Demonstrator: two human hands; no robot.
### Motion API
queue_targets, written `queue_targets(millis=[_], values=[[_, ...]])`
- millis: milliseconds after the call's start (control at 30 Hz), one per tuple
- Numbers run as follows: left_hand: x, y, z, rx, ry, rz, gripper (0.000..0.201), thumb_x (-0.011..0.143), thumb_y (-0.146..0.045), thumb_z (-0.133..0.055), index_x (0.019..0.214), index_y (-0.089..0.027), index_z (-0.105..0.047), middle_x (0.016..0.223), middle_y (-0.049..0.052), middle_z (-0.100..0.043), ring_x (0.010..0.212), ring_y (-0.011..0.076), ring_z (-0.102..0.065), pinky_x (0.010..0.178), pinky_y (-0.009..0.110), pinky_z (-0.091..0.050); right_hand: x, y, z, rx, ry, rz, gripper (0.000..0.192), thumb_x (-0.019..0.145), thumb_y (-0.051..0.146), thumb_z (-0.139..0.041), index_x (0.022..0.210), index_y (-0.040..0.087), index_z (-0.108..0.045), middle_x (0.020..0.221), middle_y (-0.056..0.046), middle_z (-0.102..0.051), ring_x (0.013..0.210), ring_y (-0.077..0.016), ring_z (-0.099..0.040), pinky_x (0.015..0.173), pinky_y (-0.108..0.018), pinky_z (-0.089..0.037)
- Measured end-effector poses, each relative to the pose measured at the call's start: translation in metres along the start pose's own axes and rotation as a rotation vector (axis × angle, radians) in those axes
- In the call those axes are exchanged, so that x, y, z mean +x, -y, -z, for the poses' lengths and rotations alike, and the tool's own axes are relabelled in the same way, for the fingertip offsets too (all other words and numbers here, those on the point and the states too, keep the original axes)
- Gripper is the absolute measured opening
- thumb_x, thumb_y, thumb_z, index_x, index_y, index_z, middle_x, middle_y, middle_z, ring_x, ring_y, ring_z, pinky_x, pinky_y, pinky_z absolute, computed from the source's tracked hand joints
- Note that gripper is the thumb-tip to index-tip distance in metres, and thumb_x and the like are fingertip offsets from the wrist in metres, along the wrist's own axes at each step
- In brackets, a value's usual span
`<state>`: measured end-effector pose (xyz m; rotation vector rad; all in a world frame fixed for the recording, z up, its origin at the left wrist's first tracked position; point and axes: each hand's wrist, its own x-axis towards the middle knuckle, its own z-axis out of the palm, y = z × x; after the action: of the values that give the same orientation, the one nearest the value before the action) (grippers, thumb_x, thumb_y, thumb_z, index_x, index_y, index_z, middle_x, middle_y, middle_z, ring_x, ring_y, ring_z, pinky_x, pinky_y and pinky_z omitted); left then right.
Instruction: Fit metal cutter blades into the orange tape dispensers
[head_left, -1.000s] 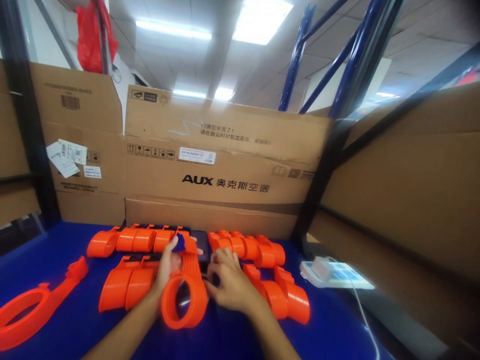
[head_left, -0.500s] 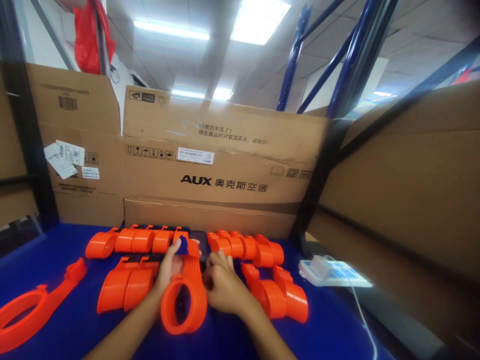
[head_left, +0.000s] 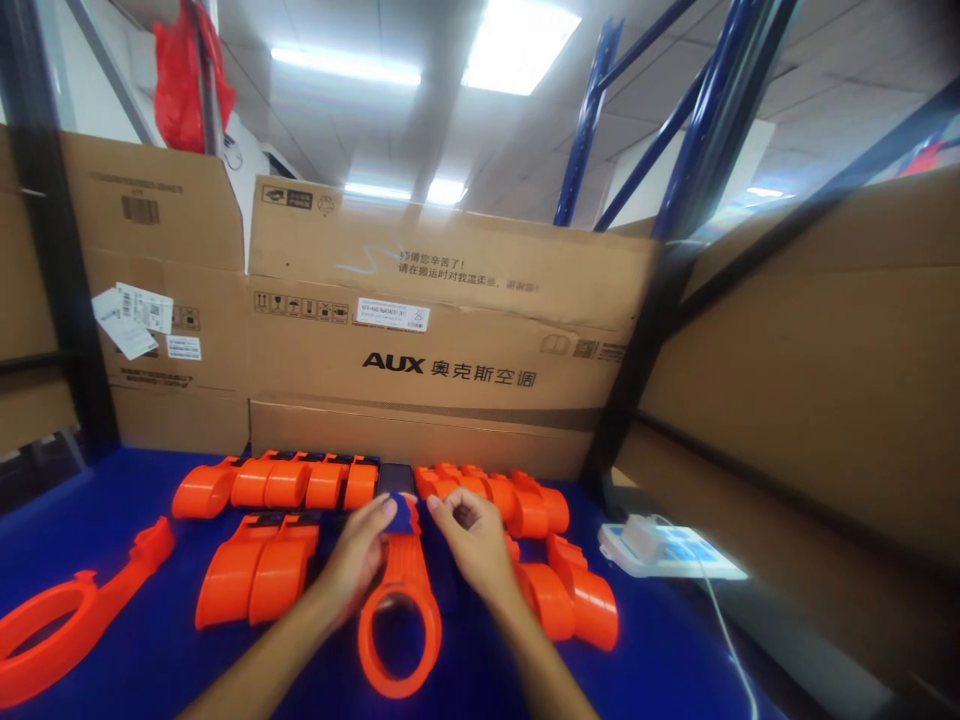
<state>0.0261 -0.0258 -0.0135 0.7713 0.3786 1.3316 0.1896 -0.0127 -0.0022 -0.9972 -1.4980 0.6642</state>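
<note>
My left hand [head_left: 358,560] and right hand [head_left: 474,540] pinch the ribbed handle of a glossy orange plastic ring-ended piece [head_left: 400,610], lying flat on the blue table [head_left: 150,660], beneath a small dark-blue tab [head_left: 406,516].

left hand [head_left: 358,560], right hand [head_left: 474,540], fingertips pinching

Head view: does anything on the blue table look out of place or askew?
One orange ring-handled part lies alone and angled at the table's left edge, apart from the neat rows. On the cardboard box behind, white labels peel and hang crooked. The part between both hands looks intact.
</note>
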Motion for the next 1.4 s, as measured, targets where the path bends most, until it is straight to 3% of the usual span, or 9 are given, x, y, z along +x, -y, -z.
queue_targets(millis=[167, 433, 600, 767, 967, 1400], values=[[0.0, -0.001, 0.002, -0.068, -0.018, 0.03, 0.044, 0.081, -0.043, -0.07, 0.114, -0.015, -0.067, 0.103, 0.013, -0.076, 0.099, 0.0306, -0.071, 0.09, 0.042, -0.054, -0.004, 0.011, -0.005, 0.199, 0.24, -0.12, 0.038, 0.088, 0.06, -0.056, 0.079, 0.024, -0.05, 0.072, 0.001, -0.051, 0.066, -0.0155, -0.05, 0.059, -0.024, -0.042], [0.011, -0.007, 0.013, -0.12, -0.05, 0.021, 0.046, 0.081, -0.05, -0.068, 0.109, -0.014, -0.068, 0.095, 0.012, -0.077, 0.096, 0.029, -0.072, 0.091, 0.039, -0.053, -0.006, 0.01, 0.0, 0.205, 0.451, -0.093, 0.03, 0.089, 0.054, -0.059, 0.095, 0.025, -0.058, 0.087, 0.001, -0.057, 0.082, -0.0171, -0.056, 0.076, -0.028, -0.047], [0.006, -0.006, 0.008, -0.14, -0.037, 0.045, 0.052, 0.08, -0.056, -0.065, 0.111, -0.014, -0.066, 0.1, 0.013, -0.076, 0.098, 0.0299, -0.07, 0.09, 0.042, -0.053, -0.005, 0.009, -0.003, 0.218, 0.316, -0.056, 0.029, 0.086, 0.05, -0.065, 0.099, 0.024, -0.062, 0.098, -0.002, -0.064, 0.095, -0.0208, -0.061, 0.087, -0.033, -0.049], [0.006, 0.001, 0.007, -0.026, -0.148, -0.146, 0.038, 0.074, -0.032, -0.079, 0.107, -0.022, -0.065, 0.109, 0.006, -0.073, 0.105, 0.0242, -0.068, 0.092, 0.036, -0.052, 0.001, 0.006, 0.003, 0.186, 0.143, 0.002, 0.034, 0.083, 0.048, -0.07, 0.106, 0.022, -0.068, 0.105, -0.008, -0.071, 0.097, -0.026, -0.066, 0.089, -0.04, -0.052], [0.005, 0.001, 0.006, 0.042, -0.147, -0.195, 0.038, 0.072, -0.024, -0.08, 0.106, -0.025, -0.063, 0.115, 0.005, -0.07, 0.112, 0.0249, -0.064, 0.093, 0.037, -0.051, 0.003, 0.005, 0.01, 0.136, 0.182, 0.057, 0.036, 0.082, 0.045, -0.073, 0.112, 0.025, -0.071, 0.115, -0.009, -0.072, 0.11, -0.0305, -0.065, 0.094, -0.048, -0.052], [0.002, 0.0, 0.004, 0.095, -0.141, -0.207, 0.041, 0.072, -0.024, -0.081, 0.109, -0.027, -0.063, 0.116, 0.003, -0.069, 0.109, 0.0222, -0.064, 0.094, 0.035, -0.05, 0.003, 0.003, 0.007, 0.074, 0.18, 0.079, 0.034, 0.082, 0.044, -0.073, 0.109, 0.025, -0.072, 0.113, -0.008, -0.073, 0.11, -0.0287, -0.065, 0.098, -0.047, -0.05]])
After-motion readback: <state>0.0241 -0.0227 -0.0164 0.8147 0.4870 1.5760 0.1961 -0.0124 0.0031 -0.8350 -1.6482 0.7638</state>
